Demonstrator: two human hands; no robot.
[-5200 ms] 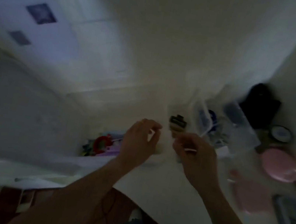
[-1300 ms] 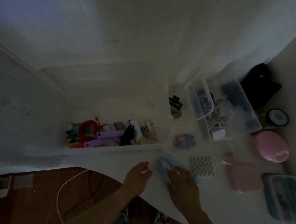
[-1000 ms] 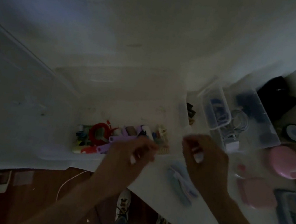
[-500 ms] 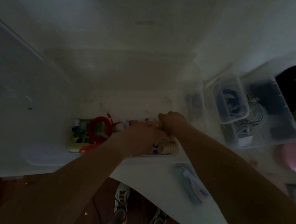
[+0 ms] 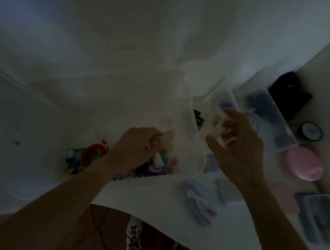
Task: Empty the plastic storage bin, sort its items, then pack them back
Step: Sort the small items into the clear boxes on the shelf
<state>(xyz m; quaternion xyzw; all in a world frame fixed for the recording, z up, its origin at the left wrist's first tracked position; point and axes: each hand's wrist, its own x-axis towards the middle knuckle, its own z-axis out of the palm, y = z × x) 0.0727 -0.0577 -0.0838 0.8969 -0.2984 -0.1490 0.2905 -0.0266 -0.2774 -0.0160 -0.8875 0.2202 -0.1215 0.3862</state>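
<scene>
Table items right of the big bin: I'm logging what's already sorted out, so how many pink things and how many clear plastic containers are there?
Pink: 2, the round pink case and the flat pink rectangular case.
Clear plastic containers: 2, the long clear organiser bin and the dark-rimmed clear lidded box.
Total: 4.

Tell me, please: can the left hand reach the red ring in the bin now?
Probably yes. The left hand is already over the bin, the red ring lies uncovered just beside it, but its fingers already hold something pale.
</scene>
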